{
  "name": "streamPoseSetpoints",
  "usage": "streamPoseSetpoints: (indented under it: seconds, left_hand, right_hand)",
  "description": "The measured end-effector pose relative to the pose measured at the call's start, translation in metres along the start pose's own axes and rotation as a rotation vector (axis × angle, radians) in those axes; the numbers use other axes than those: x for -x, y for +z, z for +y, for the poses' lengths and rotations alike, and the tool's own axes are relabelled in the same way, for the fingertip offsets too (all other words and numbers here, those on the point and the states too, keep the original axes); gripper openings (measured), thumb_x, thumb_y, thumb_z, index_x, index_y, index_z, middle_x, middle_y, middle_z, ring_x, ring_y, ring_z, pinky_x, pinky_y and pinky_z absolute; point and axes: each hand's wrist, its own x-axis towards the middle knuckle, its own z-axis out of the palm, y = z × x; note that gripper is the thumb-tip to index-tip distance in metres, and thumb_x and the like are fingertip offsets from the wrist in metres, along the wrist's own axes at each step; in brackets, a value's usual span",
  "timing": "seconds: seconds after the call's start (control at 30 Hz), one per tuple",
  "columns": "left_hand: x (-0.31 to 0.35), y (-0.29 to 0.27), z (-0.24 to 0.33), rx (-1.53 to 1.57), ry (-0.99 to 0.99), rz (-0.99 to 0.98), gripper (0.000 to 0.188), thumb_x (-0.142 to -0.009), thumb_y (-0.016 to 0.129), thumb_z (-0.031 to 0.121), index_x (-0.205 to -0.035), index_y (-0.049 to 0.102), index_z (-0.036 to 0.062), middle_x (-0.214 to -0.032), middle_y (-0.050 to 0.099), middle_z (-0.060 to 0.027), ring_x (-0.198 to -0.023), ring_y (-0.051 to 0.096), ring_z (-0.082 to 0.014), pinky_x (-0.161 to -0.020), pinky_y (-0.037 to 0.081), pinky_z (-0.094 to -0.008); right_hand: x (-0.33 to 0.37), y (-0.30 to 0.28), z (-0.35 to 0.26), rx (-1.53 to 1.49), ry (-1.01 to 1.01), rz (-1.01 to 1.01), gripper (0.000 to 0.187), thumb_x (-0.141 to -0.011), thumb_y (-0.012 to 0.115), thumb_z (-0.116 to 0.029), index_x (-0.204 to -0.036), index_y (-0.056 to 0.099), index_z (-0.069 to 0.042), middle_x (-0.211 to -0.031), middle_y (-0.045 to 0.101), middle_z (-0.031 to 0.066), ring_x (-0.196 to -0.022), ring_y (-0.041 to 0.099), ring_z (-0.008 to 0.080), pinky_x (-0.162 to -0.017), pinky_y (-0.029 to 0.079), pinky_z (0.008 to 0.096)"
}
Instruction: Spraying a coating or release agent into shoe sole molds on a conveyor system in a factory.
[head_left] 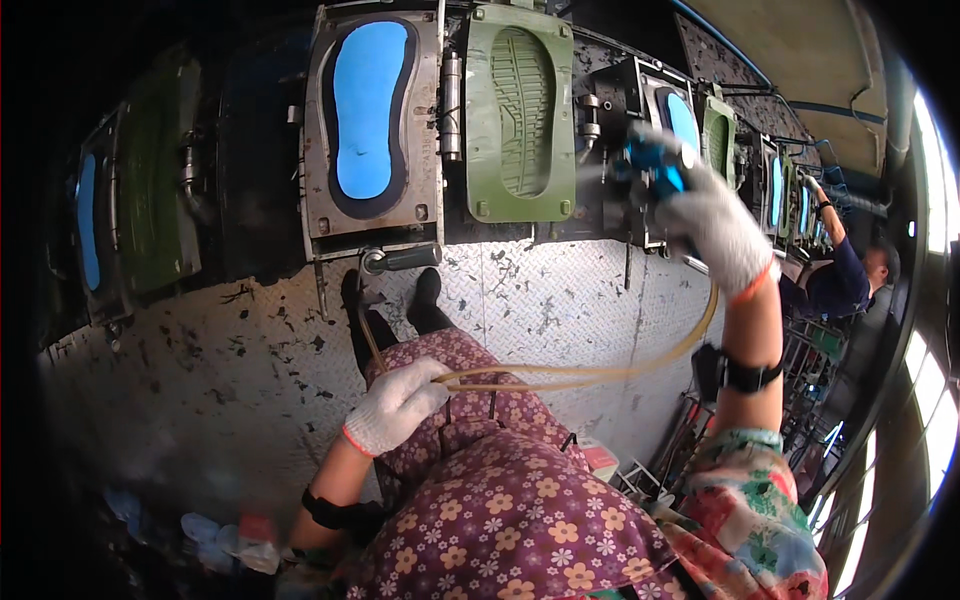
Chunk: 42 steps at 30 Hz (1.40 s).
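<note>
Glossy blue, rounded spray gun (663, 180), somewhat blurred, is sitting at two o'clock, with the right hand (722, 225), white-gloved in knit fabric, grasping it. Pale mist (593, 180) is spreading from it toward nine o'clock, near a rectangular green mould plate (482, 150) with a ridged, sole-shaped hollow at twelve. At seven o'clock, the similarly gloved left hand (400, 405) is gripping a doubled, tan flexible hose (640, 370). At eleven, a blue sole-shaped piece (375, 110) is lying on a grey-brown metal plate (425, 190).
</note>
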Motion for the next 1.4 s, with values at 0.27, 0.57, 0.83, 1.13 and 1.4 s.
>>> streamPoseSetpoints:
  seconds: [0.27,0.57,0.83,1.13,1.4]
  left_hand:
    - [-0.005,0.028,-0.001,-0.145,-0.051,0.029,0.019,-0.098,0.059,0.012,-0.112,0.065,0.0002,-0.097,0.064,-0.0079,-0.09,0.062,-0.0191,-0.084,0.05,-0.0359]
    - [-0.075,-0.002,0.121,-1.145,0.513,0.435,0.031,-0.086,0.069,0.014,-0.116,0.068,0.0063,-0.112,0.069,-0.0169,-0.101,0.067,-0.0363,-0.094,0.052,-0.0457]
    - [-0.261,-0.092,0.148,-1.214,0.215,0.79,0.035,-0.09,0.066,0.036,-0.111,0.067,0.0081,-0.112,0.071,-0.02,-0.108,0.066,-0.0394,-0.095,0.052,-0.047]
    - [-0.266,-0.072,0.151,-1.321,0.121,0.603,0.028,-0.088,0.06,0.027,-0.103,0.069,0.0043,-0.105,0.073,-0.022,-0.102,0.069,-0.0408,-0.091,0.053,-0.0492]
    - [-0.217,0.095,0.132,-0.642,-0.147,-0.409,0.055,-0.095,0.065,0.029,-0.14,0.058,-0.0028,-0.126,0.069,-0.0155,-0.114,0.067,-0.0214,-0.098,0.052,-0.0343]
  right_hand:
    - [-0.098,0.006,0.009,-0.637,-0.321,0.281,0.075,-0.078,0.057,0.005,-0.149,0.046,-0.013,-0.102,0.065,0.0114,-0.07,0.063,0.0151,-0.054,0.052,0.025]
    - [-0.004,0.017,0.086,-1.927,-0.474,-0.377,0.067,-0.083,0.069,-0.002,-0.145,0.047,0.005,-0.131,0.064,0.0177,-0.109,0.069,0.0304,-0.051,0.061,0.0251]
    - [0.096,0.108,0.173,-1.901,0.004,-0.423,0.085,-0.073,0.072,0.0,-0.151,0.043,-0.013,-0.131,0.061,0.0198,-0.114,0.066,0.0391,-0.046,0.057,0.0282]
    - [0.121,0.081,0.218,-1.802,-0.143,-0.146,0.088,-0.074,0.077,-0.012,-0.151,0.038,0.005,-0.137,0.058,0.0221,-0.115,0.066,0.0351,-0.052,0.058,0.0255]
    - [0.133,0.034,0.237,-1.816,-0.213,-0.133,0.088,-0.075,0.077,-0.011,-0.151,0.037,0.004,-0.139,0.057,0.025,-0.111,0.066,0.0341,-0.052,0.056,0.0259]
